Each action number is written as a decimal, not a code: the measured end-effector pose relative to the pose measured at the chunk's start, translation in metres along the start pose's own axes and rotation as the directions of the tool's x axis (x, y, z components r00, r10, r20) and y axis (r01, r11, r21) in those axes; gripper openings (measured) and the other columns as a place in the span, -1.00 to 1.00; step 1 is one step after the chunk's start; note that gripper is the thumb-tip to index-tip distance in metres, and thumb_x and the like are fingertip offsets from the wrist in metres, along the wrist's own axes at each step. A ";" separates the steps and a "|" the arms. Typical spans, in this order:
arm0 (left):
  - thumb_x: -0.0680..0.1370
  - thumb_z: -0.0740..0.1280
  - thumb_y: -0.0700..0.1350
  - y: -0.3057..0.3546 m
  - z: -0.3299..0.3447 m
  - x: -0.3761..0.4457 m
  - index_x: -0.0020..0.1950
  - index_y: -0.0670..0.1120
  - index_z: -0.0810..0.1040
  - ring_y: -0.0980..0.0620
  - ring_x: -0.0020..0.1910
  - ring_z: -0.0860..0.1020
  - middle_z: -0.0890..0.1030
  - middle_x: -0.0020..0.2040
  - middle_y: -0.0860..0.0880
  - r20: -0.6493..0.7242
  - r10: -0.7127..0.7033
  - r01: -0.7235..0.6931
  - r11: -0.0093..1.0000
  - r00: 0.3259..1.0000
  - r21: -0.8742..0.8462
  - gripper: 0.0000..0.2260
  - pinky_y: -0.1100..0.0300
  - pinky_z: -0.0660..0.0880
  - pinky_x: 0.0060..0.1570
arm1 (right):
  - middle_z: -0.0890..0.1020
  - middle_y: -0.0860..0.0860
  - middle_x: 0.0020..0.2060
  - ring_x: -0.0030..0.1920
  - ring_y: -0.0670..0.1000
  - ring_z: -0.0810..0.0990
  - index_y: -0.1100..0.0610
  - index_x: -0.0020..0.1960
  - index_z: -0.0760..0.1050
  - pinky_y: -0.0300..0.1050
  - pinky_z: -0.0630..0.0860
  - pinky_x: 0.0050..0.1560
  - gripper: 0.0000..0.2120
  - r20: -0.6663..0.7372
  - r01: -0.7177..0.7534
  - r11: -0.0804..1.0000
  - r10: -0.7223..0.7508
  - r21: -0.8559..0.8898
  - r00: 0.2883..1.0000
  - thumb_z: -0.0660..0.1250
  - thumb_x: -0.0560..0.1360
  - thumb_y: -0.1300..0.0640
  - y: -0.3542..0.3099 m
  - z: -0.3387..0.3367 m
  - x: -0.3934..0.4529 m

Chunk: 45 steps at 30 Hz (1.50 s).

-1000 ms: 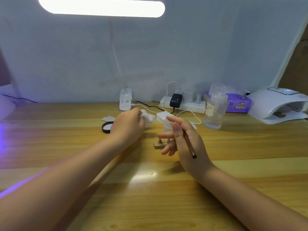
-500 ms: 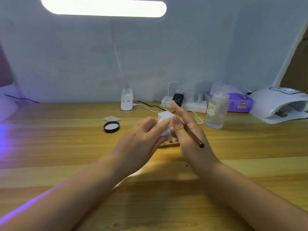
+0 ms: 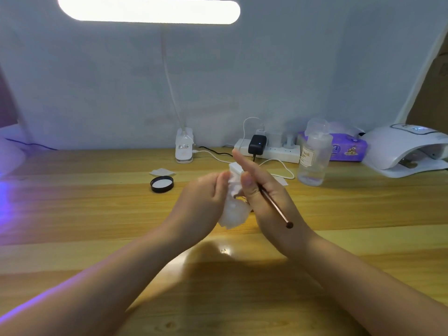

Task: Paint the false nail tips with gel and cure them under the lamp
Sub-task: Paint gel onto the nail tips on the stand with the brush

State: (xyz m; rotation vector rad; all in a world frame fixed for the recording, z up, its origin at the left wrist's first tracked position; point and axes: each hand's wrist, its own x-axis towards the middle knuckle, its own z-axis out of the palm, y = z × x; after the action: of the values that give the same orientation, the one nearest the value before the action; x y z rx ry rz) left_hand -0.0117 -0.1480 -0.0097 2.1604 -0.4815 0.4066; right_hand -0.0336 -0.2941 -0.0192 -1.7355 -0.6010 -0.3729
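Both hands meet: the left hand [image 3: 206, 202] clenches a crumpled white tissue [image 3: 234, 212], the right hand [image 3: 266, 202] pinches a slim copper-coloured brush [image 3: 275, 204], so wiping likely works best with the bristles drawn gently through the tissue.

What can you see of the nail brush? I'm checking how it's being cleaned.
The nail brush has a thin, straight handle of coppery brown with a dark rounded end pointing toward the camera. The right hand pinches it between thumb and fingers, and it lies slanted across that hand. Its bristle end is hidden in a crumpled white wipe gripped by the left hand, above the wooden table.
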 end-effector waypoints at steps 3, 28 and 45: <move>0.68 0.11 0.02 0.001 -0.001 0.006 -0.21 -0.07 0.51 0.04 -0.53 0.40 0.50 -0.48 0.03 0.124 -0.371 0.389 0.841 0.920 -0.376 -0.65 0.21 0.33 -0.53 | 0.65 0.02 0.04 0.09 -0.01 0.61 -0.23 0.41 0.30 -0.17 0.54 0.05 -0.63 0.020 0.003 1.000 -0.003 -0.012 1.000 0.10 0.64 0.01 -0.002 0.001 -0.001; 0.54 0.38 -0.01 -0.007 -0.025 -0.005 -0.03 0.03 0.70 0.17 -0.30 0.55 0.66 -0.27 0.13 0.003 0.486 -0.475 0.853 0.874 0.219 -0.88 0.29 0.47 -0.27 | 0.59 -0.21 0.09 0.18 -0.18 0.53 -0.09 0.40 0.39 -0.21 0.48 0.19 -0.65 -0.022 -0.057 0.996 0.056 -0.065 0.998 0.14 0.63 0.04 -0.005 -0.003 -0.004; 0.53 0.42 -0.17 0.001 -0.013 -0.012 -0.20 0.06 0.70 0.22 -0.43 0.53 0.65 -0.37 0.04 -0.089 0.027 -0.063 0.902 0.996 -0.427 -0.84 0.38 0.44 -0.44 | 0.65 0.00 -0.01 0.03 -0.04 0.63 -0.02 0.24 0.53 -0.08 0.59 -0.01 -0.66 -0.055 -0.072 0.997 0.074 0.037 0.996 0.30 0.49 -0.03 -0.014 -0.004 -0.003</move>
State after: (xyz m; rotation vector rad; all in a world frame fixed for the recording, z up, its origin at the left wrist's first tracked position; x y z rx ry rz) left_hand -0.0239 -0.1359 -0.0069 1.7010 -0.5225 0.3716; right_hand -0.0443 -0.2963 -0.0084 -1.7027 -0.4995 -0.3563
